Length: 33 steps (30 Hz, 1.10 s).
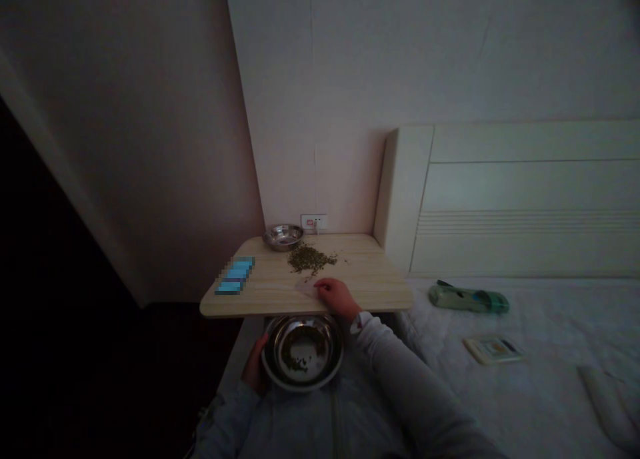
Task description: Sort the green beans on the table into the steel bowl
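Note:
My left hand (pixel 256 367) grips the left rim of a steel bowl (pixel 327 372), held below the front edge of the wooden table (pixel 270 299). Small dark green bits lie on the bowl's bottom. Over the table's front part, my right hand (pixel 336 293) is closed on a thin, pale, translucent piece (pixel 306 287), perhaps plastic; its kind is unclear. Just beyond it spreads a loose pile of small green-brown grains (pixel 309 259), too small to identify. A smaller steel bowl (pixel 283 237) stands at the table's back left, beside the pile.
On the table's left lies a flat item with a blurred blue screen (pixel 235 276). To the right is a bed with a white quilted cover (pixel 450 379), bearing a green bottle (pixel 469 299) and a phone-like item (pixel 494 350). A wall socket (pixel 314 221) sits behind the table.

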{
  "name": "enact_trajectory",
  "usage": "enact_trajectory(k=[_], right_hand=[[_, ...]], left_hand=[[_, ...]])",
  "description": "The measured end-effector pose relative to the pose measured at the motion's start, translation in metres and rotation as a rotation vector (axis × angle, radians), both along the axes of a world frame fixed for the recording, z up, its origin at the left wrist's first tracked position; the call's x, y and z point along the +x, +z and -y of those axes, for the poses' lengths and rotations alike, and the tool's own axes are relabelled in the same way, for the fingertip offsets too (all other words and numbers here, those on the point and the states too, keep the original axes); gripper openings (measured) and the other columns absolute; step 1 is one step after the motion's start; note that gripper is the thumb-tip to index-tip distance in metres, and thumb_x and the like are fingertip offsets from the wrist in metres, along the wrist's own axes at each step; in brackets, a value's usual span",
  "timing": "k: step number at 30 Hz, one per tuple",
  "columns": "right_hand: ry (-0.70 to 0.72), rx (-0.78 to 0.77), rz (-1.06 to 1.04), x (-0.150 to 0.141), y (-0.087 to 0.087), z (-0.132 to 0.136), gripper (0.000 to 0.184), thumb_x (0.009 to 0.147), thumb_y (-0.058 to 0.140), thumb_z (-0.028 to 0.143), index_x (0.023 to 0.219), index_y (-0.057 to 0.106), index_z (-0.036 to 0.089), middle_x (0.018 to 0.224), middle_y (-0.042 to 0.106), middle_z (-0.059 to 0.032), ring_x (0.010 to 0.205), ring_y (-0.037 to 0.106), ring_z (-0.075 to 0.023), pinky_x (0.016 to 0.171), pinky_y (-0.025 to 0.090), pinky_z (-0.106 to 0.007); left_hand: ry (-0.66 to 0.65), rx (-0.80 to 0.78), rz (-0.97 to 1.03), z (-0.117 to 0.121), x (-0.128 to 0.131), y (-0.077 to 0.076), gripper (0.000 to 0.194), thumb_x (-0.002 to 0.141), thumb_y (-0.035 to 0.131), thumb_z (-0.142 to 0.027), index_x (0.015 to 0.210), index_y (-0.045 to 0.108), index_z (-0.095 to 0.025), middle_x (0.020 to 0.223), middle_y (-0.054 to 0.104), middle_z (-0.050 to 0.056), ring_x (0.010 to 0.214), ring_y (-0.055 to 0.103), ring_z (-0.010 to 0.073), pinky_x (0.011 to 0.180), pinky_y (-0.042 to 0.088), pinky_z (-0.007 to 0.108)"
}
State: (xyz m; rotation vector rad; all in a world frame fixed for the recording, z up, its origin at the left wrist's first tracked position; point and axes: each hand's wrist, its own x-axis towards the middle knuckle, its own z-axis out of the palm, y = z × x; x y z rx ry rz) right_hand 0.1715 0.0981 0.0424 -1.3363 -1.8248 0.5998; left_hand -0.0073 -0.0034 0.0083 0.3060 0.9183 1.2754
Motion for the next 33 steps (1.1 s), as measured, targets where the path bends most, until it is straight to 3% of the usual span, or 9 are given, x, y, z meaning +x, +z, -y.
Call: enact_trajectory(k=[4, 14, 22, 33], right_hand=[[-0.053, 0.066, 0.037, -0.001, -0.004, 0.001, 0.024, 0.063, 0.042, 0.016, 0.076, 0.062, 0.016, 0.078, 0.06, -0.0046, 0.071, 0.052, -0.0129, 0.068, 0.038, -0.023], [-0.025, 0.018, -0.041, 0.001, -0.003, 0.006, 0.023, 0.063, 0.042, 0.019, 0.074, 0.062, 0.015, 0.07, 0.06, -0.003, 0.063, 0.051, -0.0109, 0.06, 0.037, -0.02], [-0.045, 0.011, -0.042, 0.0, -0.005, 0.006, 0.022, 0.065, 0.041, 0.021, 0.067, 0.062, 0.013, 0.062, 0.058, -0.0014, 0.057, 0.049, -0.0096, 0.054, 0.033, -0.019], [-0.059, 0.011, 0.045, -0.001, 0.0, 0.009, 0.025, 0.068, 0.039, 0.024, 0.069, 0.062, 0.014, 0.064, 0.06, -0.0019, 0.058, 0.049, -0.0088, 0.054, 0.031, -0.018]], left_hand=[[-0.027, 0.012, 0.042, 0.001, 0.0, 0.001, 0.024, 0.069, 0.044, -0.023, 0.073, 0.064, -0.011, 0.075, 0.067, 0.008, 0.09, 0.055, 0.0226, 0.084, 0.036, 0.032], [-0.091, -0.024, 0.086, 0.0, -0.001, 0.004, 0.027, 0.07, 0.044, -0.026, 0.079, 0.064, -0.011, 0.078, 0.067, 0.009, 0.098, 0.049, 0.0239, 0.088, 0.033, 0.034], [-0.008, -0.016, 0.055, 0.002, 0.0, 0.008, 0.021, 0.068, 0.045, -0.022, 0.068, 0.065, -0.013, 0.073, 0.068, 0.007, 0.095, 0.051, 0.0223, 0.088, 0.032, 0.033], [-0.032, -0.028, 0.064, 0.003, 0.002, 0.011, 0.023, 0.069, 0.045, -0.023, 0.071, 0.065, -0.012, 0.075, 0.068, 0.007, 0.093, 0.053, 0.0226, 0.087, 0.033, 0.033]])
